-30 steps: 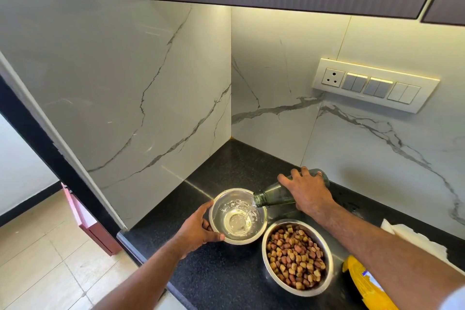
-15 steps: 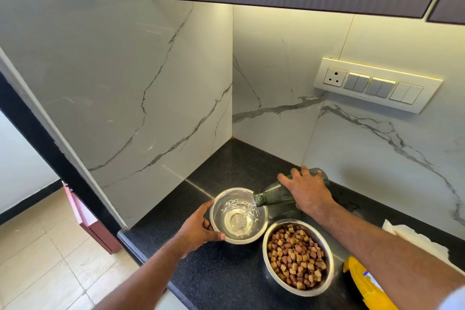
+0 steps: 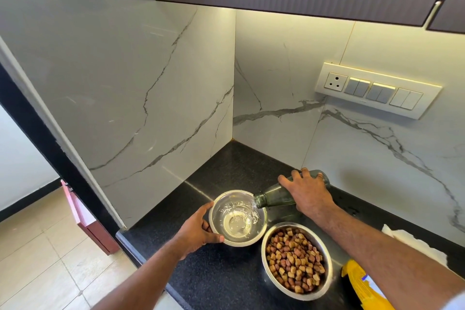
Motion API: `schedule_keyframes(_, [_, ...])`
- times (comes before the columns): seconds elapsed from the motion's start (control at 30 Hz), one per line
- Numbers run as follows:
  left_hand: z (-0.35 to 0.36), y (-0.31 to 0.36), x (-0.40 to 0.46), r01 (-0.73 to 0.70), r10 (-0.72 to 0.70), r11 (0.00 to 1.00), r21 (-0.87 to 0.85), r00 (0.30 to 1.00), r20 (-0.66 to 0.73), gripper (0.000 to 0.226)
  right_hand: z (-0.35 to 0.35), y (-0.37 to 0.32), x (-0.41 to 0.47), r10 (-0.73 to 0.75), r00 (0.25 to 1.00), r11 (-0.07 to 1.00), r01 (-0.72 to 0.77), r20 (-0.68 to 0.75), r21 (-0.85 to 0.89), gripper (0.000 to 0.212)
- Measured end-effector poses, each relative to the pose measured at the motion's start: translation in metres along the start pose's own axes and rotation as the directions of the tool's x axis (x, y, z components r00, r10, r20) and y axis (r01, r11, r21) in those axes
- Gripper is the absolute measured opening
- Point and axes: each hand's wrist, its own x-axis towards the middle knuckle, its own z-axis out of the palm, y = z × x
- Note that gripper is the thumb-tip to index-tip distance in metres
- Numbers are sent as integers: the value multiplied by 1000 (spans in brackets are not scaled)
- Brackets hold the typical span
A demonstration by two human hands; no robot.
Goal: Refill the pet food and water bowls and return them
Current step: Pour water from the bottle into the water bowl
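Step shown: water is being poured from a tilted bottle (image 3: pixel 276 197) into the water bowl (image 3: pixel 237 218); a thin stream is seen at the bottle mouth, just over the bowl's right rim.
Left hand (image 3: pixel 195 233): curled round the near-left rim of the water bowl, which is thereby steadied on the dark surface (image 3: pixel 226 277).
Right hand (image 3: pixel 308 192): wrapped over the body of the bottle, which is held nearly level with its mouth lowered.
Water bowl: a shallow pool is seen at the bottom; it is judged to be only partly filled.
Food bowl (image 3: pixel 297 260): set on the surface just beside the water bowl, to its right and nearer the person; it is already heaped with brown kibble, so this part is judged complete.
Other items: a yellow bag (image 3: pixel 362 284) and a white paper towel (image 3: pixel 412 244) are seen at the right edge.
Remaining: the pour is to be finished, the bottle set down, and both bowls carried back to their place, which is not shown.
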Motion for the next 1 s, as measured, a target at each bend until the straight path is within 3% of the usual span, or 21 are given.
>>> schedule_keyframes(1.0, [0, 2, -2, 6, -6, 1000, 6, 1000, -3, 112, -5, 1, -3, 1, 1000, 1000, -1, -13, -26, 90])
